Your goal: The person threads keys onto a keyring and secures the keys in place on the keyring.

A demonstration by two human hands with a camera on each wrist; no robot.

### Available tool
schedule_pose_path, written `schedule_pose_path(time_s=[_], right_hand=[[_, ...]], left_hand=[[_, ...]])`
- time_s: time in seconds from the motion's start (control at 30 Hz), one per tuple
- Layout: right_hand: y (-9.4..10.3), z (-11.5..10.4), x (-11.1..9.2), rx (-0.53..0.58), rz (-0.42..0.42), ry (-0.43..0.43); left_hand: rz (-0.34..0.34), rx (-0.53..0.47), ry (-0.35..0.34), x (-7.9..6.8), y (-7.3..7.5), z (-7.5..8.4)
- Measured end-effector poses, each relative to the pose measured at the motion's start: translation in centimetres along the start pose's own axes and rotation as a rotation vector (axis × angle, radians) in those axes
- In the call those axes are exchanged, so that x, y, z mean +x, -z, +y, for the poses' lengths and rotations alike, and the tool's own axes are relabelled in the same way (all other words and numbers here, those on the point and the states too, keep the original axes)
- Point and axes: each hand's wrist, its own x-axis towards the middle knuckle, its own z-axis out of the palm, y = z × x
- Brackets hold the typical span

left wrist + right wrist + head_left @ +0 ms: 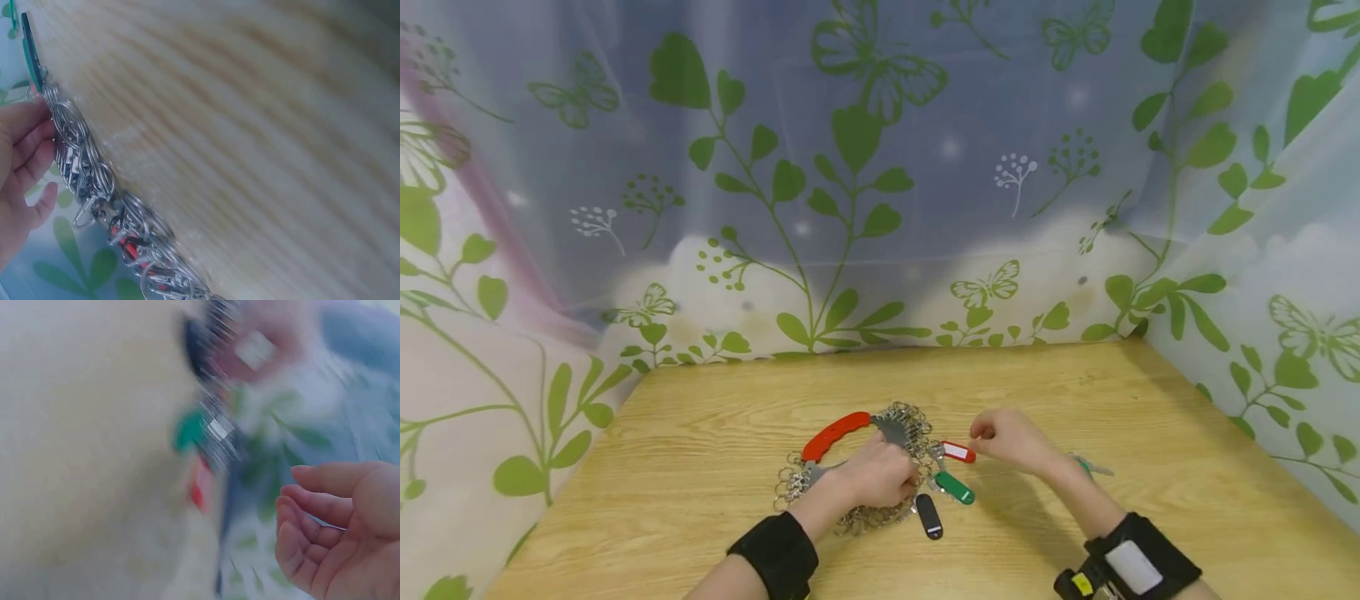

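A large key ring holder with a red grip [835, 435] lies on the table, its loop strung with many small metal rings [792, 485]. My left hand [880, 471] is over the loop's right side, fingers curled at the rings [81, 153]. Beside it, a red key tag [957, 452], a green key tag [955, 487] and a black key tag [928, 517] fan out from the holder. Just right of the red tag is my right hand [1011, 437], its fingers [312, 540] loosely bent with nothing visible between them. The right wrist view is blurred around the tags.
A loose key with a green part [1092, 467] lies on the wooden table [700, 517], partly behind my right forearm. Curtains [880, 208] printed with green leaves and butterflies hang at the table's back and sides.
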Motion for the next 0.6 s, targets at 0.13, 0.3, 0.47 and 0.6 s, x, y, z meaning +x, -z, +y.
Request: schedule_pose_path(time_s=[0.13,0.3,0.47,0.6], right_hand=[[3.4,2.3,-1.4,-0.066,0.025,-0.123],[4.2,4.9,-3.3,-0.224,-0.051,-0.211],[3.3,6.6,-4.7,-0.293,-0.057,-0.268],[2.8,7.3,-5.5,-0.295,-0.030,-0.269]], left_hand=[[0.033,-0.102,0.026,-0.6,-0.1,-0.3],[0.040,-0.230,0.076,-1.8,0.0,-1.0],[0.088,-0.250,0.114,-2.9,0.1,-1.7],[0.116,-0.240,0.123,-3.5,0.2,-2.2]])
